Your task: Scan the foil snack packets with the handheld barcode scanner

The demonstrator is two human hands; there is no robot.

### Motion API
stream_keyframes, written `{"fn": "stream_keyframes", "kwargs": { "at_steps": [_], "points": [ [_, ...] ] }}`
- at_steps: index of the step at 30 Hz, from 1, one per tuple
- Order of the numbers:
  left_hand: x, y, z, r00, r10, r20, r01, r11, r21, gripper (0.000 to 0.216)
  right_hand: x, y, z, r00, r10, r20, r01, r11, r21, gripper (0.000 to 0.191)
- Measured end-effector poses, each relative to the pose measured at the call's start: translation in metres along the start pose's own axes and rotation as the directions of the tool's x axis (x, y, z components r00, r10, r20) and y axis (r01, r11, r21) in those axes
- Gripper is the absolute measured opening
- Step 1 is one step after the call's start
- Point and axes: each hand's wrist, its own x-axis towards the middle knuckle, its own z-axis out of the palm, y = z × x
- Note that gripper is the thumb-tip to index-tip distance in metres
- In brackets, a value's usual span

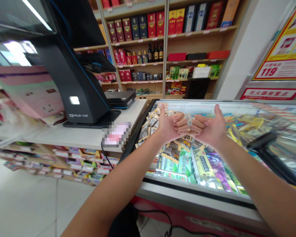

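Observation:
My left hand (170, 125) and my right hand (210, 127) are raised over the glass-topped display freezer (187, 193). Both have curled fingers and thumbs pointing up, and their knuckles face each other almost touching. Nothing shows in either fist. A small translucent patch shows between them; I cannot tell whether it is a wrapper or part of what lies behind. Under the glass, below my hands, are brown-and-clear packets (171, 150), green-and-white packs (175, 166), a yellow pack (203, 163) and purple packs (218, 168).
A black handheld device (262, 141) sits on the freezer's right. Left, a counter (88, 140) bears a black checkout terminal (81, 89) and a blurred-out phone-like object (115, 134). Shelves of boxes and bottles (155, 52) stand behind. Cables (162, 214) run near the floor.

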Motion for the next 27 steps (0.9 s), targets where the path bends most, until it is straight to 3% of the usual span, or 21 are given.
{"fn": "stream_keyframes", "kwargs": {
  "at_steps": [19,27],
  "points": [
    [0.0017,0.0011,-0.0037,0.998,0.01,0.061,-0.012,0.999,0.035,0.075,0.0007,0.0009,-0.001,1.0,0.014,0.023,-0.014,1.0,-0.019,0.071],
    [0.0016,0.0005,-0.0007,0.999,0.033,0.003,-0.033,0.997,0.071,0.076,0.001,0.0005,-0.0015,1.0,0.009,0.012,-0.008,0.998,-0.059,0.071]
  ]
}}
